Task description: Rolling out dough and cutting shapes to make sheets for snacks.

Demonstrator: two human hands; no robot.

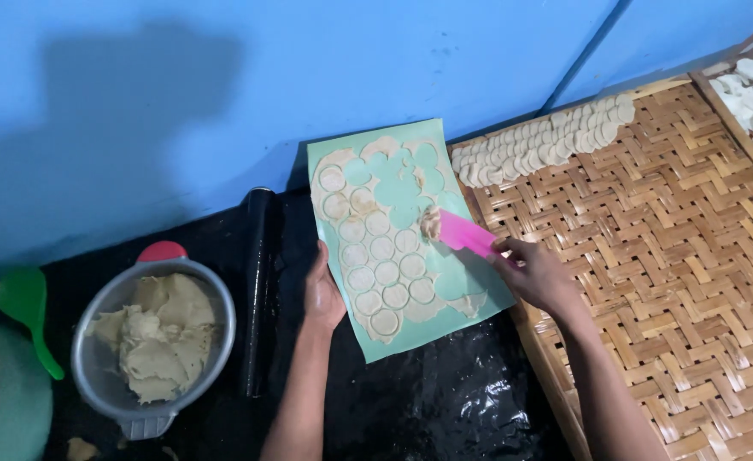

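So your right hand [537, 275] is wrapped around the end of a pink scraper [468, 234], fingers curled shut on it, and the blade points left onto the green mat [470, 277]. There's a little clump of dough scraps [431, 223] sitting right at the blade's tip, touching it, roughly mid-mat on the right side.

Your left hand [322, 294] lies on the mat's left edge, palm down and fingers fairly flat, pinning the mat rather than gripping anything. Just to the right of that hand is the sheet of cut dough rounds [383, 271], rows of circles running from the top of the mat down to near the bottom edge. The upper right part of the sheet has bare green holes where rounds are out, and the scraper tip sits right at the border of that patch.

The mat lies tilted on a black, shiny table [427, 405], its right side overlapping the edge of a woven bamboo tray [675, 256]. At the tray's far edge is a long overlapping row of dough discs [543, 141], well apart from your right hand.

Left of your left hand lies a black rolling pin [258, 290], and beyond it a metal bowl [103, 299] with a lump of dough [158, 337]. A green spoon [26, 312] is at the far left.
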